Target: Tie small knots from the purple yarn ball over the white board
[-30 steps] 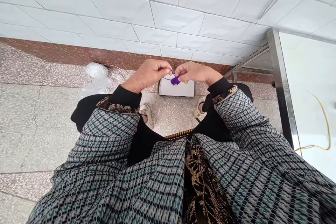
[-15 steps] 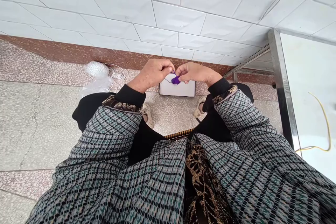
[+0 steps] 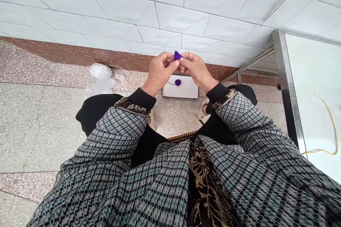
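two hands (image 3: 159,72), one purple yarn piece (image 3: 177,56), one purple ball (image 3: 178,82), one box (image 3: 188,90), two shoes (image 3: 203,111)

Tiled wall (image 3: 128,7) barred the front, metal-edged table (image 3: 314,74) hemmed the right, white box (image 3: 188,91) sat low, but room opened outside the left hand (image 3: 159,71), over speckled floor (image 3: 21,120)

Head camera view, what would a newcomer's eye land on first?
First, the vivid purple yarn piece held between left hand and right hand, upper centre. Below it, a round dark purple ball stands out against the white rectangular box. A white cord ball sits on the speckled floor at left.
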`<state>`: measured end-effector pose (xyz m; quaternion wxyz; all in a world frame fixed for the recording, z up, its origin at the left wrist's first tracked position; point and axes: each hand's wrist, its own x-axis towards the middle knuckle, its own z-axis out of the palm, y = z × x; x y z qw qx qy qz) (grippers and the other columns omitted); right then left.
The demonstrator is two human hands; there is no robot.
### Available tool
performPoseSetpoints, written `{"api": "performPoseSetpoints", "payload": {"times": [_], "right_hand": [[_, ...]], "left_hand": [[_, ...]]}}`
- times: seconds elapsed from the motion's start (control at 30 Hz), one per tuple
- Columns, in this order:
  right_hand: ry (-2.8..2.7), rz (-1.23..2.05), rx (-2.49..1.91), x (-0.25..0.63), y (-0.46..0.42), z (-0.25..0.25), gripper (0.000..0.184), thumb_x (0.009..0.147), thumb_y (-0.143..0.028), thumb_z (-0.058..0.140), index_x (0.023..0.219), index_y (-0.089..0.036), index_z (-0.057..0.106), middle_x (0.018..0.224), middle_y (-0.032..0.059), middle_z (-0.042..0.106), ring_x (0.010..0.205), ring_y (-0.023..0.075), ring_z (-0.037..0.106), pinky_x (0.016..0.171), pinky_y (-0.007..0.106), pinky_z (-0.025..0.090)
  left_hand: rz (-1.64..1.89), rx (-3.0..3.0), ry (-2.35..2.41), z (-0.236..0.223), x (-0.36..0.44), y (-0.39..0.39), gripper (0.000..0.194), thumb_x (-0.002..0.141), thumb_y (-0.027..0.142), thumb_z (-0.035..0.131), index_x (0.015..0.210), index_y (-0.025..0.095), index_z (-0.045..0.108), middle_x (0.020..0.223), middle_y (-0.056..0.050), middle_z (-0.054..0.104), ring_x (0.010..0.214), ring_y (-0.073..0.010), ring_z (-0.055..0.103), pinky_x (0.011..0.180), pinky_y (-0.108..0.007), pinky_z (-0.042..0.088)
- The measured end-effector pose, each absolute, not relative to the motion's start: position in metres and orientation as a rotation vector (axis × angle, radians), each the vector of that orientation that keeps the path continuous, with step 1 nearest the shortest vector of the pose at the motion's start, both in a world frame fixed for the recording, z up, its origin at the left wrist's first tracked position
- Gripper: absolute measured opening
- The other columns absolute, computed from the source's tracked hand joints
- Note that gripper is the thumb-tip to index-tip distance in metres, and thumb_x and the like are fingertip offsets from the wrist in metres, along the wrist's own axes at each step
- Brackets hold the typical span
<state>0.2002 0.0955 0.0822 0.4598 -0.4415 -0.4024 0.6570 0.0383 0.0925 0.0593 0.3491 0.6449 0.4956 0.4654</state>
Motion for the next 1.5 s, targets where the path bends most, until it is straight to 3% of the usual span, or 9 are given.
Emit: {"api": "performPoseSetpoints", "payload": {"times": [0.23,0.6,0.77,0.9,1.1,1.27,1.5], "right_hand": [[-1.066,1.752,-1.103,0.203,0.096,0.088,0.032,0.091,-0.02,0.087,0.088,-0.02,0.056,0.068,-0.008,0.06,0.06,0.0061,0.057,0.062,0.015,0.052],[-1.139,1.796,-1.195,0.205,0.096,0.093,0.024,0.085,-0.005,0.083,0.085,-0.016,0.062,0.069,-0.0035,0.067,0.06,0.0071,0.062,0.064,0.018,0.057],[-1.104,1.701,-1.244,0.205,0.102,0.087,0.024,0.087,-0.003,0.08,0.081,-0.016,0.06,0.064,-0.0048,0.063,0.056,0.0061,0.058,0.059,0.016,0.054],[-1.142,1.554,-1.359,0.209,0.112,0.08,0.031,0.085,-0.003,0.081,0.077,-0.019,0.056,0.059,-0.006,0.06,0.05,0.0071,0.055,0.053,0.018,0.052],[-1.681,1.599,-1.551,0.213,0.104,0.083,0.031,0.075,0.014,0.074,0.072,-0.016,0.064,0.054,-0.003,0.062,0.049,0.0095,0.059,0.047,0.018,0.046],[-1.498,1.907,-1.224,0.216,0.095,0.098,0.022,0.081,0.005,0.075,0.081,-0.016,0.067,0.065,-0.0032,0.066,0.056,0.0069,0.059,0.058,0.017,0.054],[-1.143,1.704,-1.19,0.217,0.107,0.097,0.026,0.088,-0.009,0.08,0.082,-0.019,0.058,0.064,-0.0056,0.06,0.058,0.0079,0.057,0.064,0.02,0.056]], "left_hand": [[0.992,1.754,1.401,0.072,0.028,0.091,0.002,0.093,0.023,0.063,0.092,0.021,0.063,0.083,-0.001,0.068,0.082,-0.0159,0.061,0.076,-0.029,0.051],[0.793,1.924,1.354,0.076,0.018,0.087,0.006,0.088,0.024,0.062,0.089,0.021,0.067,0.083,-0.002,0.067,0.079,-0.0167,0.056,0.074,-0.033,0.046],[0.813,1.926,1.385,0.071,0.025,0.084,0.014,0.093,0.025,0.059,0.097,0.019,0.071,0.09,-0.004,0.073,0.083,-0.0175,0.061,0.079,-0.032,0.05],[0.643,2.183,1.328,0.066,0.032,0.079,0.019,0.097,0.024,0.055,0.091,0.018,0.072,0.097,-0.009,0.073,0.092,-0.023,0.066,0.086,-0.036,0.053],[0.67,2.29,1.294,0.072,0.023,0.083,0.016,0.096,0.021,0.057,0.09,0.02,0.072,0.099,-0.009,0.069,0.095,-0.0245,0.065,0.086,-0.037,0.052],[0.767,2.11,1.316,0.069,0.019,0.096,0.016,0.094,0.019,0.057,0.085,0.02,0.07,0.094,-0.006,0.07,0.091,-0.0214,0.063,0.09,-0.037,0.052],[0.709,2.025,1.135,0.069,0.036,0.085,0.023,0.097,0.024,0.051,0.089,0.017,0.072,0.094,-0.006,0.075,0.093,-0.0199,0.067,0.092,-0.034,0.054]]}}
